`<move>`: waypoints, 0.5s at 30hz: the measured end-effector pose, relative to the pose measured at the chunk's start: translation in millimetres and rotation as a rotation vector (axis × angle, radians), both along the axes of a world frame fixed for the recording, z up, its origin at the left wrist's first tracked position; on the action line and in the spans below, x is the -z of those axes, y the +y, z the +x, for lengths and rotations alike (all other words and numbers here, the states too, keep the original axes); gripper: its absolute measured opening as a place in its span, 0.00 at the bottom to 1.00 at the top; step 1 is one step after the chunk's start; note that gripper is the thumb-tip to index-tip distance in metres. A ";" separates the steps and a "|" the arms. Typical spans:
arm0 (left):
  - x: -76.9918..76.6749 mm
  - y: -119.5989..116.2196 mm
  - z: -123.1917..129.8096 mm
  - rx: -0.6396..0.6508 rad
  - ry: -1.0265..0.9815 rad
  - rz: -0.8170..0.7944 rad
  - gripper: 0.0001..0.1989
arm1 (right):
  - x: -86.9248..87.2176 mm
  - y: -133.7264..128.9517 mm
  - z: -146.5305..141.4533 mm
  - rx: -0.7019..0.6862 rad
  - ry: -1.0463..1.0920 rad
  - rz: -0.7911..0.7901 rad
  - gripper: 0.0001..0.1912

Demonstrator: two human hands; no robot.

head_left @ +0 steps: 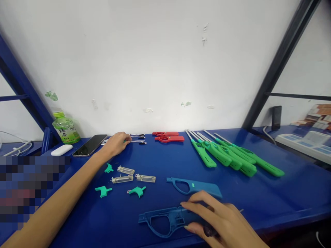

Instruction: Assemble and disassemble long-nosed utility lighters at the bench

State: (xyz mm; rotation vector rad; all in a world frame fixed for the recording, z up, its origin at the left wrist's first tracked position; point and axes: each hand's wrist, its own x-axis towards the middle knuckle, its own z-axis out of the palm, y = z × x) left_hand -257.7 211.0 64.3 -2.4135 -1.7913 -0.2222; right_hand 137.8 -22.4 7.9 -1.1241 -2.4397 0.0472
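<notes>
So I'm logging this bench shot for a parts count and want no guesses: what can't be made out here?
- What the left hand pinches among the metal rods: its fingers cover it.
- Rear of the blue handle shell: under the right hand.
- Lower left of the head view: pixelated block.
- Bottle label: too small.
- Clear inserts: detail too fine.
</notes>
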 end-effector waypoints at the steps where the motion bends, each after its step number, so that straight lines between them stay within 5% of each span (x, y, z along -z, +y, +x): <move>1: 0.2 -0.2 0.2 -0.009 0.010 0.005 0.18 | -0.9 0.1 -0.8 -0.006 0.003 0.005 0.15; 9: 0.2 -2.5 -0.6 -0.037 0.068 0.038 0.18 | -10.1 4.1 3.2 -0.048 0.035 -0.033 0.14; 15: 1.4 -1.2 -8.2 -0.049 0.108 0.068 0.18 | -56.5 34.9 26.5 0.057 0.102 0.125 0.13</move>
